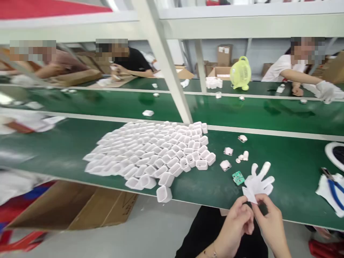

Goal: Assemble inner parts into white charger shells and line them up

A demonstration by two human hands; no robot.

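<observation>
Open containers (164,194) on the table (298,165), left of the glove (256,184); pliers (332,186) to its right

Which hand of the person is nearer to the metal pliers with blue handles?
Right. The right hand holds the white glove, with the pliers off to its right; the left hand also holds the glove, but on the side away from the pliers.

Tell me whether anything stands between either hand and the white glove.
Nothing visible does. The fingers of the left hand and right hand meet the white glove directly at its cuff. The green circuit board lies to the left of the glove, not between it and the hands.
</observation>
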